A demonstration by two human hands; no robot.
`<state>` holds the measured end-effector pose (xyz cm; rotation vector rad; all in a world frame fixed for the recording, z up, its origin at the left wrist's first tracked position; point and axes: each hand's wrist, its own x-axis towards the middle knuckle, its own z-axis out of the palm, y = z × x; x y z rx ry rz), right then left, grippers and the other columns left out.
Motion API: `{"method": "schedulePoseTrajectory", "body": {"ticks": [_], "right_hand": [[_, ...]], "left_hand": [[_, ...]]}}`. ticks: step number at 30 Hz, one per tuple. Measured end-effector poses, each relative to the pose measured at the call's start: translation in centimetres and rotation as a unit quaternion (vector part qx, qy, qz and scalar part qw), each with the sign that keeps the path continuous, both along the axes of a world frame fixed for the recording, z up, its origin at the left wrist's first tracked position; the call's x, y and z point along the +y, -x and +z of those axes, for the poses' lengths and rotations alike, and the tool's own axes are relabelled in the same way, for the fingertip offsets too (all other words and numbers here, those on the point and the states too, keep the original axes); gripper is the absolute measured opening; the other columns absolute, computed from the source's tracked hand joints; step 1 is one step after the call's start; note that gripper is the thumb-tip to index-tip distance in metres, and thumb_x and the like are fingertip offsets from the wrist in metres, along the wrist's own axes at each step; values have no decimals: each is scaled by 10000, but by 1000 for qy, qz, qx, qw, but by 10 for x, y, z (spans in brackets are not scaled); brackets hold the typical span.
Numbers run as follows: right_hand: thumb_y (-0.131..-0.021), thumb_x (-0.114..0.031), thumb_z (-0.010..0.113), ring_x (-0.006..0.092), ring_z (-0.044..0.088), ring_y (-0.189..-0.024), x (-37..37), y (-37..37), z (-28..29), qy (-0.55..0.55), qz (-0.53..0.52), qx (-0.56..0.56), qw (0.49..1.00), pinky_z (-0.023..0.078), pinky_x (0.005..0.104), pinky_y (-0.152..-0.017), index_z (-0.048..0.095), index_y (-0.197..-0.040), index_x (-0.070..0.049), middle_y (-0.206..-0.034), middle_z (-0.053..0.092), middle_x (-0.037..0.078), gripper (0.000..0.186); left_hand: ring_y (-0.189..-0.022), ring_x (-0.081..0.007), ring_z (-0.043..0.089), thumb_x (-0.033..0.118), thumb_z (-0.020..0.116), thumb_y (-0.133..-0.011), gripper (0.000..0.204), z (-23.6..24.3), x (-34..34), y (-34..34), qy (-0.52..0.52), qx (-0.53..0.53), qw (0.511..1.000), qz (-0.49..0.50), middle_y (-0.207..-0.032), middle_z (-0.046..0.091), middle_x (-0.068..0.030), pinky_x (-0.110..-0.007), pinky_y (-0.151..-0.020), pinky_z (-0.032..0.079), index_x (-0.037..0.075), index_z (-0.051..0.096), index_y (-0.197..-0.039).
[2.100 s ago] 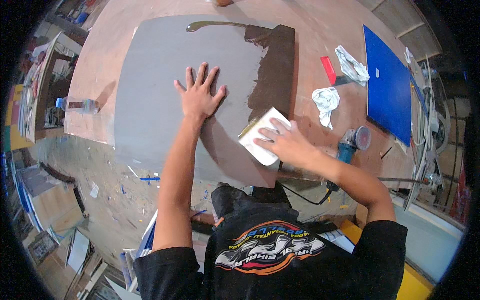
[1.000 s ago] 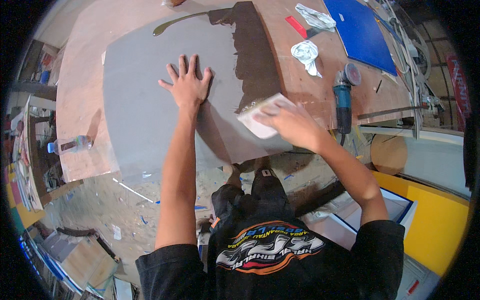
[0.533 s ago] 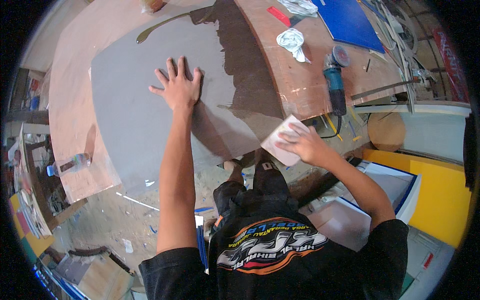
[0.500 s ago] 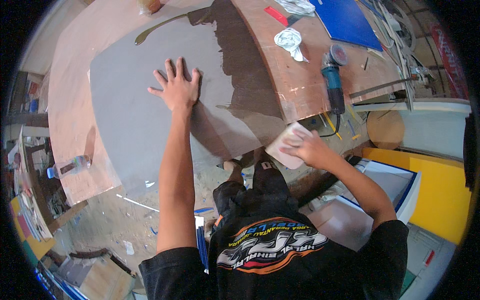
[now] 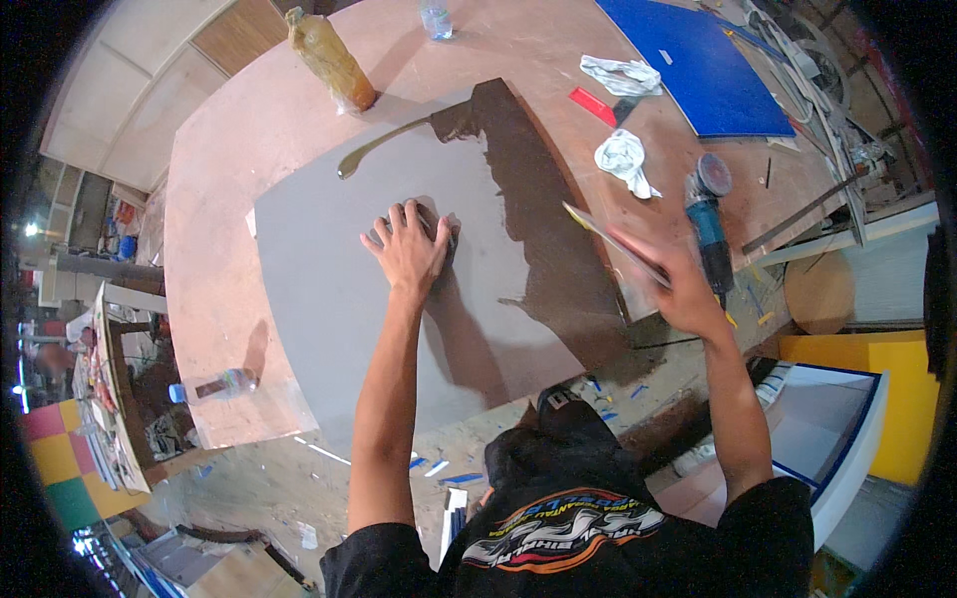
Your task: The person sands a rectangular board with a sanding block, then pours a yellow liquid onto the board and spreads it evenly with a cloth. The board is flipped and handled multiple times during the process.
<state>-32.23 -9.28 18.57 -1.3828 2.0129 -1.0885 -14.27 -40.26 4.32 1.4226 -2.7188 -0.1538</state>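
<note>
A grey sheet [image 5: 329,259] lies on the pinkish-brown worktable, with a wet brown coat [image 5: 543,229] over its right side. From the coat's top end a strand of thick amber liquid [image 5: 384,146] trails left. My left hand [image 5: 411,249] rests on the grey part, fingers spread, holding nothing. Gripped in my right hand [image 5: 683,289] is a thin, flat, pale spreader [image 5: 608,237], tilted and seen nearly edge-on. It is raised over the right edge of the coated side, and the hand is slightly blurred.
An amber-stained bottle [image 5: 334,65] stands beyond the sheet; a clear bottle [image 5: 436,18] is farther back. At left lies a blue-capped bottle [image 5: 214,386]. Rightward are an angle grinder [image 5: 708,224], white rags [image 5: 623,159], a red-handled scraper [image 5: 593,106] and a blue panel [image 5: 698,75].
The spreader has gone from beside the sheet's near right corner up to its right edge, turning from flat-on to edge-on. The whole view has shifted, showing more of the table's far side.
</note>
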Motion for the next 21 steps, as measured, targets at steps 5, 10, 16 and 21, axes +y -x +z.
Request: {"method": "schedulePoseTrajectory", "body": {"ticks": [5,10,16,21], "right_hand": [[-774,149,523,317,500,-1353,-139,25,-17,43,37,79,995,371,365,-1141,549,-1412,-77,-1453,533,169,678],[-822,96,511,347,430,-1393,-250,80,-84,28,29,247,968,369,455,-1136,546,-1426,-147,-1488,497,149,652],[-831,78,525,369,428,-1391,-315,106,-124,-83,-9,347,934,404,462,-1116,544,-1437,-216,-1517,477,86,674],[-944,-39,481,354,386,-1427,-349,126,-152,-107,27,368,923,372,639,-1048,529,-1444,-269,-1543,454,58,553]], "left_hand": [[-1388,-410,326,583,533,-923,657,-12,-52,-2,64,57,996,-32,-1491,408,-107,-634,-1149,204,206,468,-1457],[-1385,-408,309,556,548,-904,640,-11,-59,5,34,72,995,-56,-1486,411,-108,-579,-1175,174,211,499,-1441],[-1369,-413,319,537,577,-882,619,-12,-63,5,36,90,994,-57,-1446,445,-93,-627,-1156,176,212,521,-1406],[-1370,-400,304,552,589,-877,648,-6,-65,7,9,63,997,-53,-1467,413,-97,-590,-1173,159,208,518,-1422]]}}
